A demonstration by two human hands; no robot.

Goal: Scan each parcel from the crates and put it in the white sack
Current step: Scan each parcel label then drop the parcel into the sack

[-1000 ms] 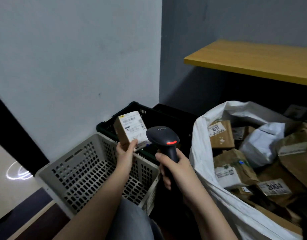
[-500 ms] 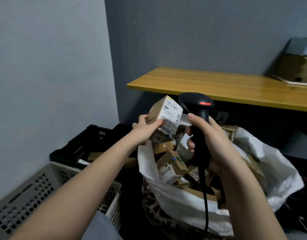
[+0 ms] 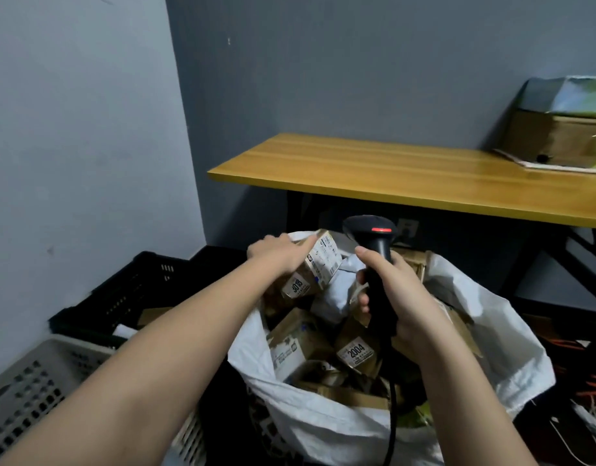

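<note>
Over the open white woven sack (image 3: 485, 334), our left hand (image 3: 280, 252) pinches the small labelled cardboard parcel (image 3: 318, 267), and we should let it drop among the others while our right hand (image 3: 395, 297) grips the black handheld scanner (image 3: 374, 250) clear.

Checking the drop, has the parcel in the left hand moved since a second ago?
Yes. The parcel went from over the crates rightward to above the sack.
</note>
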